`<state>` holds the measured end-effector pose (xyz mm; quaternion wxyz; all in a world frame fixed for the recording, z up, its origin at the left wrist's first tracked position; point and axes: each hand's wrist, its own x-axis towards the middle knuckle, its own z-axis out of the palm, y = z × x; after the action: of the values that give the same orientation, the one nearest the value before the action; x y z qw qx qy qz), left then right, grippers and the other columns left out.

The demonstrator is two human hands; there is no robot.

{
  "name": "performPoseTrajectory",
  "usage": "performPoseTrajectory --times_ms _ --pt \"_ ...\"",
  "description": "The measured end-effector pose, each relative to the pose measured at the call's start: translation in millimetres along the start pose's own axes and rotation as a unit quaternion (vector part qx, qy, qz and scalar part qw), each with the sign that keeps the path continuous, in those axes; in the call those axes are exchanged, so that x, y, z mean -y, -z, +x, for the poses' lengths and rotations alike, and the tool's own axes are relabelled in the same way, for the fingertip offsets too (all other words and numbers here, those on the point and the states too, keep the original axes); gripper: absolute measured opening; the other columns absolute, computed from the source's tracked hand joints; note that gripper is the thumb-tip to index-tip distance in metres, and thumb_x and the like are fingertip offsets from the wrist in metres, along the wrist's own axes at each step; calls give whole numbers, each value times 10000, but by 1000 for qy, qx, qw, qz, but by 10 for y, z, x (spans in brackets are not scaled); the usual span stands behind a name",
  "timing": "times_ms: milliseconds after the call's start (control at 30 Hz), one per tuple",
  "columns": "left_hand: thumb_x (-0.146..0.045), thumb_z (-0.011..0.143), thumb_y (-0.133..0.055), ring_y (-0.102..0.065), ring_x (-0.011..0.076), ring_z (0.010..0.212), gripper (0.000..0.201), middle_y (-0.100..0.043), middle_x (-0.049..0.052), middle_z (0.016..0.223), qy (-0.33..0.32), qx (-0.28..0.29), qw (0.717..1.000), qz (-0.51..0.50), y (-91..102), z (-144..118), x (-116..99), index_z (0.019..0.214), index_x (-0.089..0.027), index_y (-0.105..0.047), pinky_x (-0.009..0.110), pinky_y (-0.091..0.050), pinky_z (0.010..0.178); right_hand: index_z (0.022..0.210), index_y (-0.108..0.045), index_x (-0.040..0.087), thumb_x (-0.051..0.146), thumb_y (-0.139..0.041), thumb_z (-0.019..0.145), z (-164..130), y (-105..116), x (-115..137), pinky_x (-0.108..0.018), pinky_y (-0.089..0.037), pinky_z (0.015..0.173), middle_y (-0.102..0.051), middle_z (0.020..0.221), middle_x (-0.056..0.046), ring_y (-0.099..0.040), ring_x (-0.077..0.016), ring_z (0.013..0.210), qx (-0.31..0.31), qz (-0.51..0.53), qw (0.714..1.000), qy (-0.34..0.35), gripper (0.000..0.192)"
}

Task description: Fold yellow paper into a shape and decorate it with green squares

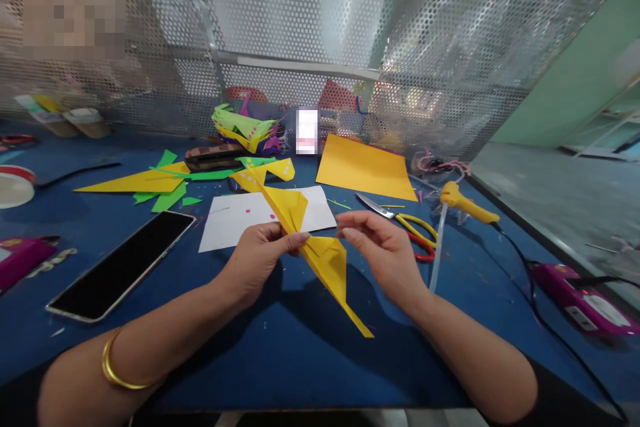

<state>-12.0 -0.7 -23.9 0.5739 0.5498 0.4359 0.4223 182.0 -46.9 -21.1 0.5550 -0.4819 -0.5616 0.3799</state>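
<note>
My left hand (263, 257) pinches a folded yellow paper cutout (325, 270) between thumb and fingers, above the front of the table. The cutout is long and slanted, with pointed flaps standing out on its right side. Just to the right of it, my right hand (377, 247) is raised, thumb and fingertips drawn close together in a pinch. Whatever lies between those fingertips, if anything, is too small to make out. Behind the hands lies a white sheet (225, 217) with small pink bits on it. A yellow butterfly-like piece with white dots (283, 170) lies beyond the sheet.
Scissors (417, 223) and a yellow glue gun (467, 203) with a cord lie at right, near a purple device (585, 300). A phone (125, 263) lies at left. Green and yellow paper pieces (145, 178) and an orange-yellow sheet (367, 170) lie toward the mesh partition (300, 13).
</note>
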Motion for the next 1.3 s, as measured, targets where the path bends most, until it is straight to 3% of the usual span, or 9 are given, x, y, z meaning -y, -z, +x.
performPoseTrajectory --times_ms 100,267,533,633,767,867,1000,1100,1300 --pt "-370 656 -805 -645 200 747 202 -749 79 793 -1 -9 1000 -13 68 51 -14 621 -193 -713 334 -520 713 674 -655 200 425 -611 870 55 24 -65 -271 -405 544 -529 490 37 -508 -112 490 -11 11 999 -47 301" --pt "-338 656 -789 -614 186 717 178 -728 86 769 34 -4 998 -45 76 70 -23 645 -178 -711 318 -493 662 516 -518 191 542 -662 809 36 -21 -156 -246 -199 422 -324 389 83 -311 -58 351 20 100 988 -115 480" --pt "-375 548 -854 -525 132 630 277 -669 43 663 61 -41 992 -103 46 97 -25 680 -153 -755 283 -432 675 433 -399 209 636 -567 846 102 46 -272 -260 -230 441 -330 363 61 -327 -71 357 -31 53 993 -99 617" --pt "-404 549 -857 -538 143 653 266 -667 45 634 43 -51 994 -86 43 97 -28 578 -173 -728 291 -432 711 449 -524 196 637 -516 866 154 84 -298 -259 -268 462 -350 391 47 -354 -86 407 -63 1 995 -73 607" --pt "-385 591 -823 -547 151 664 265 -689 54 656 30 -48 997 -62 37 79 -41 491 -189 -676 300 -436 706 767 -724 198 436 -801 650 197 98 -295 -245 -373 555 -542 576 45 -479 -106 556 -99 -9 993 -59 277" --pt "-345 594 -802 -540 149 646 236 -682 51 645 24 -38 998 -54 29 63 -54 484 -187 -666 301 -440 671 844 -739 203 348 -856 555 186 92 -284 -273 -441 636 -658 670 21 -571 -133 618 -72 11 993 -91 344" --pt "-327 575 -795 -526 143 616 188 -652 35 598 22 -26 998 -49 15 53 -57 521 -180 -693 289 -435 625 813 -749 181 545 -688 763 141 74 -241 -327 -486 726 -595 508 18 -622 -168 610 -45 25 994 -99 372" --pt "-324 567 -795 -524 138 610 170 -653 29 603 21 -18 999 -47 -3 44 -50 555 -175 -714 280 -433 609 887 -741 186 558 -725 730 95 24 -192 -319 -493 773 -722 748 -27 -657 -175 743 14 51 992 -119 404" --pt "-329 561 -789 -502 131 574 172 -635 13 563 32 2 999 -41 -34 9 -39 563 -176 -711 281 -419 597 863 -654 179 336 -855 588 -50 -137 -144 -291 -484 620 -711 733 -6 -650 -164 630 131 112 954 -246 376"
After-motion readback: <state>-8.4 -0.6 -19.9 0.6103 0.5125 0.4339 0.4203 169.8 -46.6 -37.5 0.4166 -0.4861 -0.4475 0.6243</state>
